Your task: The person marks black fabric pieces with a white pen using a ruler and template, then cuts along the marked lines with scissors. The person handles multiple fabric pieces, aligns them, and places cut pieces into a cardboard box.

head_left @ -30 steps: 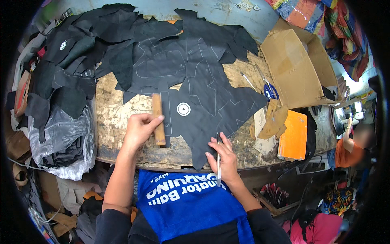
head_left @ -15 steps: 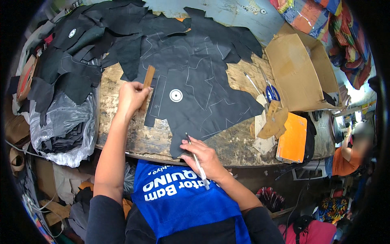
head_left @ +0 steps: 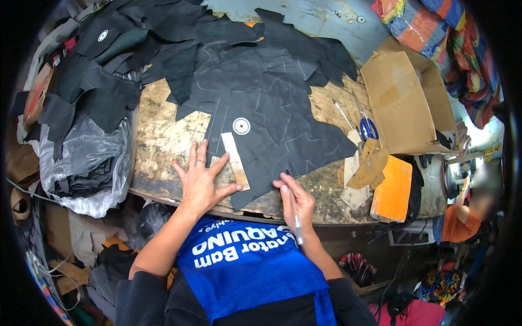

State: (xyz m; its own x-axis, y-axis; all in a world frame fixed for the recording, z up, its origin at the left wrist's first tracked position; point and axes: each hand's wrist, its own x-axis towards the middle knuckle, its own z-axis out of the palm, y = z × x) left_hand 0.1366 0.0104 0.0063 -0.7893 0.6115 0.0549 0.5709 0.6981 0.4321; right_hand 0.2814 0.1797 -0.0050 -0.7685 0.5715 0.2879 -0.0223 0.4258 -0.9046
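Note:
A large black leather-like sheet (head_left: 261, 141) lies on the table, with pale outlines drawn on it and a white ring-shaped mark (head_left: 241, 126). A short pale rectangular strip (head_left: 235, 162) lies flat near its lower left edge. Beside that strip my left hand (head_left: 199, 185) is spread open, the fingertips at the sheet's edge and the thumb by the strip's lower end. In my right hand (head_left: 298, 200) is a slim clear-barrelled pen (head_left: 293, 208), its tip near the sheet's lower edge.
Black scraps (head_left: 109, 60) pile at the far left, above a clear plastic bag (head_left: 87, 179) of dark pieces. On the right are blue-handled scissors (head_left: 368, 129), another pen (head_left: 341, 112), brown templates (head_left: 368, 165), an orange pad (head_left: 391, 187) and an open cardboard box (head_left: 397, 98). A person (head_left: 461, 220) is beyond.
My left hand has come down and nearer, letting go of the strip, which now lies on the black sheet. My right hand has shifted right and slightly up with the pen.

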